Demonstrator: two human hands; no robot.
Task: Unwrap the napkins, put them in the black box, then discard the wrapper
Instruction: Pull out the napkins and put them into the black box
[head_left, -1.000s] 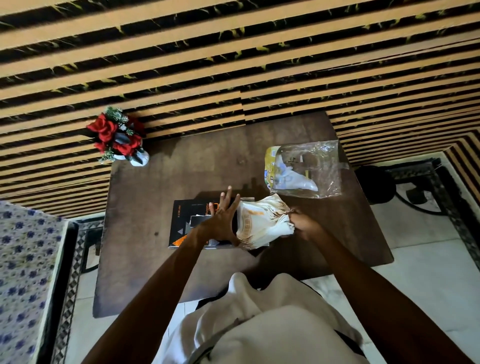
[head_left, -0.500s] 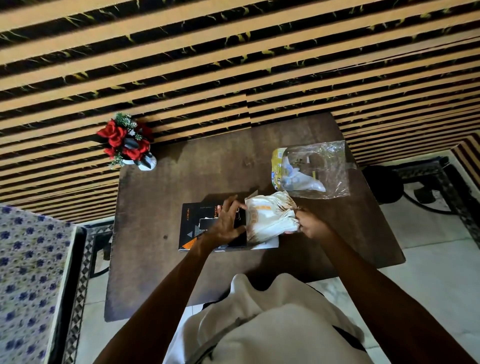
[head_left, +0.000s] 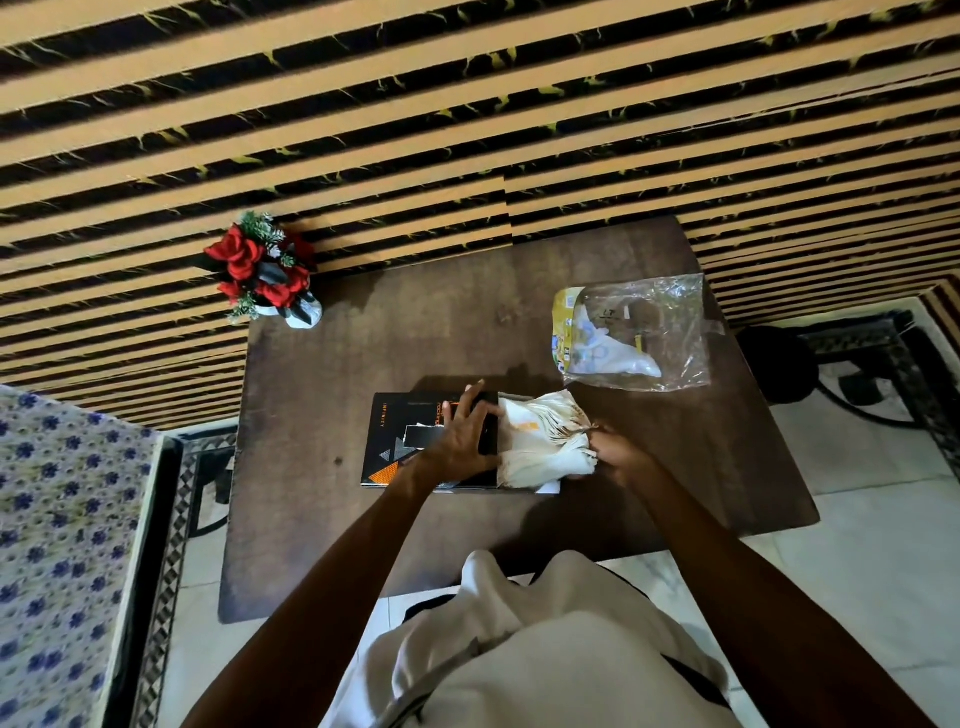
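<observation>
Napkins (head_left: 540, 441): white stack w/ some orange print, fanned out at the right end of the black box, near the front-middle of the table. Edges spread like pages.
Black box (head_left: 410, 441): flat, dark, lying on the table w/ an orange corner and gray triangles on top. Napkins sit at its right end; can't tell how far in they are.
Left hand (head_left: 460, 441): flat on top of the box, fingers spread wide, fingertips touching the left side of the napkin stack. Not gripping anything.
Right hand (head_left: 621, 457): fingers curled in, pinching the right edge of the napkins.
Wrapper (head_left: 636, 332): clear crinkly plastic w/ a yellow end and a bit of white inside. Lies on the table behind and to the right of the napkins, not touching them.
Table (head_left: 322, 519): dark brown wood, pushed up against a striped wall.
Flowers (head_left: 260, 270): red roses in a small white pot, at the back-left corner of the table, well apart from the box.
Person: both bare arms reach in from the bottom, light cloth in the lap.
Floor: pale tiles; blue-flowered cloth at the far left.
</observation>
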